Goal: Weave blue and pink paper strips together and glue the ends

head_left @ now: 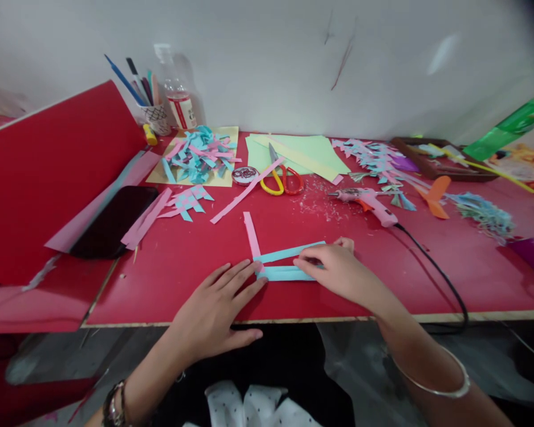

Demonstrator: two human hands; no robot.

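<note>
Two light blue paper strips (289,273) lie on the red table, crossed at their left end by a pink paper strip (251,234) that points away from me. My left hand (220,305) rests flat with fingers spread, its fingertips pressing the joint where pink and blue meet. At the strips' right end is my right hand (338,270), thumb and fingers pinched together on the lower blue strip. The upper blue strip angles slightly away and passes beside those fingers. Part of the lower strip's end is hidden by my right hand.
Scissors (279,178), a loose pink strip (244,193) and a pink glue gun (369,203) lie beyond my hands. A woven paper piece (189,201) and black phone (113,222) are left. Further back are a strip pile (202,154), green sheets (300,151) and a bottle (178,95).
</note>
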